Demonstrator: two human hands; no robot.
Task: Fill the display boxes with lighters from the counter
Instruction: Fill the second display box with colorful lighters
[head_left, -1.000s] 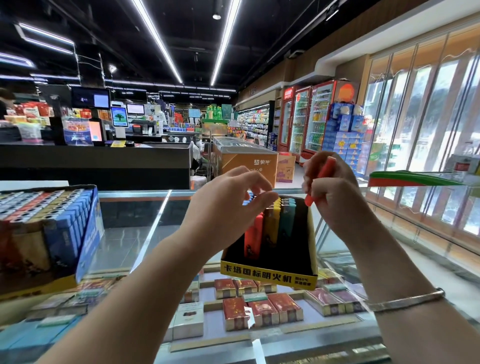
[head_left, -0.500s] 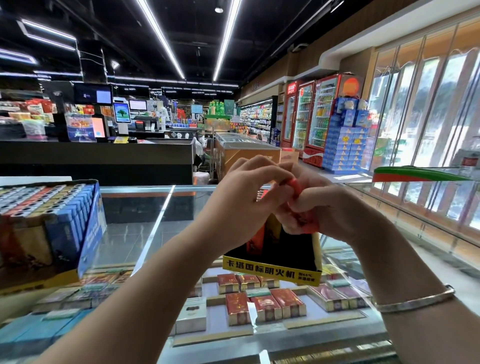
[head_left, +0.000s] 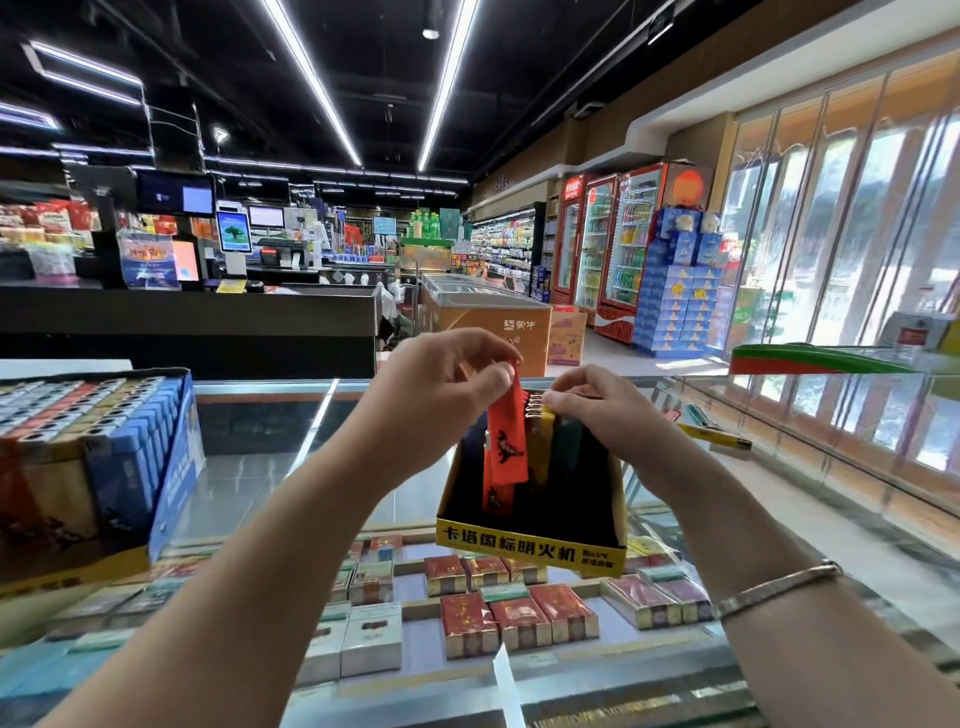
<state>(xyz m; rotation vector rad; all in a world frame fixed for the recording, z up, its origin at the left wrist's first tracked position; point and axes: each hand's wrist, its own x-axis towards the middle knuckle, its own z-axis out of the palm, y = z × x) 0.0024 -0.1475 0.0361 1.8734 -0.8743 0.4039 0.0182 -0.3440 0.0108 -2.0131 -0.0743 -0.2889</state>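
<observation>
A black and yellow display box (head_left: 530, 540) is seen on the glass counter (head_left: 249, 467), and everything here is placed from that box. Just above its open top, a red lighter (head_left: 505, 441) is pinched at its top end by the thumb and fingers of the left hand (head_left: 441, 384) — it hangs upright, with its bottom end down inside the box. More lighters (head_left: 550, 441) are stood in a row at the back of the box, yellow and dark green ones among them. Their metal tops are touched by the curled fingertips of the right hand (head_left: 602, 410); whether one is gripped cannot be told. A bracelet (head_left: 779, 587) is worn on the right wrist. To the right of the box, a loose yellow lighter (head_left: 717, 436) is lying on the counter. Far to the left of the box, a blue box (head_left: 104, 457) packed full is seen.
</observation>
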